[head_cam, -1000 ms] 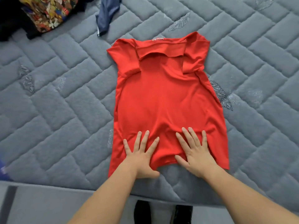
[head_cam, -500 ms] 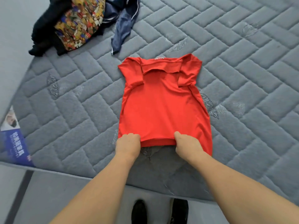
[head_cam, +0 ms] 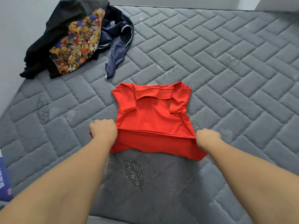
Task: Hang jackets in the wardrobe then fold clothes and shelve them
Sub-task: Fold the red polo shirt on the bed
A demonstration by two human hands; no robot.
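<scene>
Left hand [head_cam: 103,130] and right hand [head_cam: 207,137] each grip a hem corner of the red shirt [head_cam: 152,113], lifted over its body on the grey mattress [head_cam: 226,78]. Sleeves already folded in; crosswise fold unfinished. Unfolded clothes pile [head_cam: 76,41] remains; nothing shelved in view.

Bare grey mattress [head_cam: 210,65] fills most of the view. Its surface is quilted in a herringbone brick pattern, with darker embroidered leaf motifs [head_cam: 134,172] scattered across it. Pale grey wall [head_cam: 17,34] runs along the mattress's left edge and meets a second pale wall [head_cam: 178,2] behind its far edge. A blue printed label [head_cam: 4,178] sits at the mattress's near left corner. Lighting is even and diffuse, with soft shadows.
</scene>
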